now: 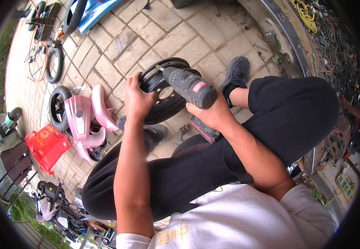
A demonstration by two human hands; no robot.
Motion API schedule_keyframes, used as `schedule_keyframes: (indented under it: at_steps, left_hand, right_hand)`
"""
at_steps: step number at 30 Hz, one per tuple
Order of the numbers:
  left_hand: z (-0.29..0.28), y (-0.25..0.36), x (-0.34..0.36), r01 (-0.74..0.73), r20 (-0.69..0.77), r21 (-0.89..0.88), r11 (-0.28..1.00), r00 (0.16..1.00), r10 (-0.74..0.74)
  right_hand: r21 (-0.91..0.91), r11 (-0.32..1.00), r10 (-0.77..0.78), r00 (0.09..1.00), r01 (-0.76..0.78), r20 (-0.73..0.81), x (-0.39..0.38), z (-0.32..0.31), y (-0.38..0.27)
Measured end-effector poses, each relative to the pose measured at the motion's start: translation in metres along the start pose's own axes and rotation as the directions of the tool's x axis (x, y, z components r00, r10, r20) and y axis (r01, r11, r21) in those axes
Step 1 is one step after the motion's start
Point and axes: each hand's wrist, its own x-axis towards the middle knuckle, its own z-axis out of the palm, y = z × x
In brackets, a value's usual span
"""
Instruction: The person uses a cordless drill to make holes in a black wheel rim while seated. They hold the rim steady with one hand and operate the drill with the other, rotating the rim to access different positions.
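A black steel wheel rim [171,108] with round holes in its disc stands tilted between my feet. My left hand [137,98] is closed round the left edge of the rim, fingers partly hidden behind it. In my right hand [214,113] is a grey and black cordless drill [191,88], held by its handle. The drill points to the upper left, across the rim's opening. Its chuck end meets the inside of the rim near the top; whether the tip touches the metal I cannot tell. The drill's battery base [205,129] hangs below my right hand.
Pink plastic body panels [79,118], a small tyre [58,107] and a red bag [48,146] lie left on the paving [155,27]. Farther off are another tyre [54,65] and an orange hose [32,66]. A metal-edged ledge [285,31] with tangled scraps runs along the right.
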Motion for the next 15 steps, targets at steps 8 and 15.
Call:
schedule_keyframes:
  at_steps: [8, 15]
  left_hand:
    - [0.001, -0.004, -0.001, -0.024, -0.011, -0.029, 0.999, 1.0, 0.024]
    - [-0.005, -0.02, -0.005, -0.058, -0.001, -0.071, 0.996, 0.998, 0.059]
  right_hand:
    - [0.087, 0.99, -0.113, 0.994, 0.113, 0.005, -0.004, 0.018, -0.001]
    - [0.057, 0.998, 0.021, 0.997, -0.017, -0.069, 0.001, 0.005, 0.006]
